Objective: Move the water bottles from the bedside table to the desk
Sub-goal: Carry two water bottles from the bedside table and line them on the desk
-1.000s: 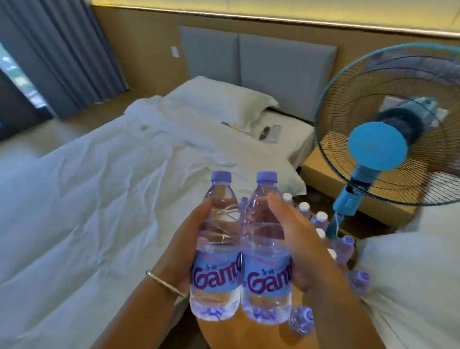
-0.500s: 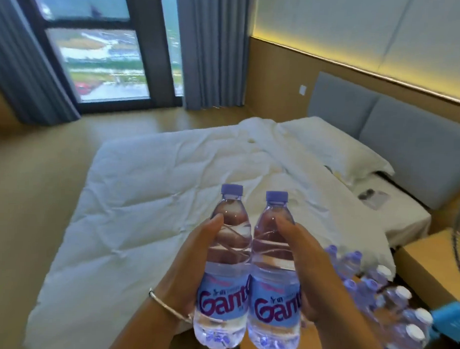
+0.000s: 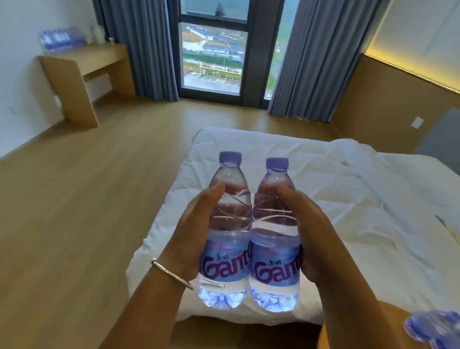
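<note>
Two bottles stand upright side by side and touching, held in the air above the foot corner of the bed (image 3: 327,204). The left hand (image 3: 193,233) grips the left bottle (image 3: 228,226) from its outer side, thumb laid across the clear upper body, palm against the label. The right hand (image 3: 310,237) grips the right bottle (image 3: 275,228) the same way from the other side. Both bottles have purple caps and blue labels with large purple lettering. A thin bangle (image 3: 172,274) sits on the left wrist. Beyond the bed, on its far left, a wooden table (image 3: 84,62) stands against the white wall, and a blurred row of bottles (image 3: 57,39) already rests on its far end beside a pale kettle-like thing (image 3: 98,34). Open wooden floor (image 3: 79,195) lies between the bed and that table. Straight past the foot of the bed a tall window (image 3: 215,43) shows rooftops outside, with grey curtains (image 3: 314,54) drawn back on both sides. At the bed's near right corner, a few more bottles (image 3: 437,335) lie blurred at the frame's edge on a wooden surface.
</note>
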